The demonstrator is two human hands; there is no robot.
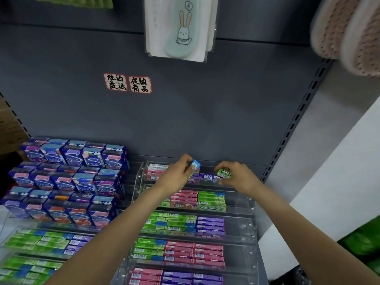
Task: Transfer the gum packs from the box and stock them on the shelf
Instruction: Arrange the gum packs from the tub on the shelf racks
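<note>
A dark grey back panel (185,112) fills most of the view, with slotted uprights at its left and right edges. Two red-bordered handwritten labels (127,83) are stuck on it, and a clear-wrapped rabbit item (178,27) is hung above them at the top edge.

At the left of the shelf, blue gum boxes (70,182) are stacked in stepped rows. Below them, green packs are laid in a clear tray (37,243) at the lower left corner.

A tiered clear rack (244,223) is seen at the centre, with its tiers filled by flat rows of green, pink and purple gum packs (185,223). The top tier, against the back panel, is only partly filled: pink packs lie at its left end and a purple pack (208,177) lies near its middle.

Both forearms are stretched from the bottom edge to that top tier. A blue-and-green pack (195,166) is pinched in the curled fingers of the left hand (176,173), tilted over the tier. A green Doublemint pack (224,173) is gripped by the right hand (238,175), just beside the purple pack's right end; whether the two touch cannot be told.
</note>
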